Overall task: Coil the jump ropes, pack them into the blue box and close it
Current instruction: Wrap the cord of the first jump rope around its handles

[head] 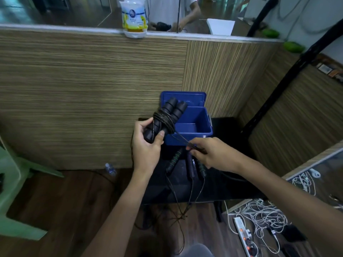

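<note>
Blue box (191, 125): smooth plastic, slight sheen; raised lid (183, 98) same plastic. Black handles (167, 115): matt, ribbed, foam-like; thin dark cord (165, 118) wrapped round them, faint gloss. Green-banded handle (173, 161) on table: matt black grip. Table top (213, 190): dark, smooth, dull shine. Wall panel (83, 86): wood-grain laminate, fine streaks, matt. Floor (65, 197): dark wood-look boards, low sheen. Green chair (11, 182): smooth plastic. Power strip (243, 236): white plastic.
</note>
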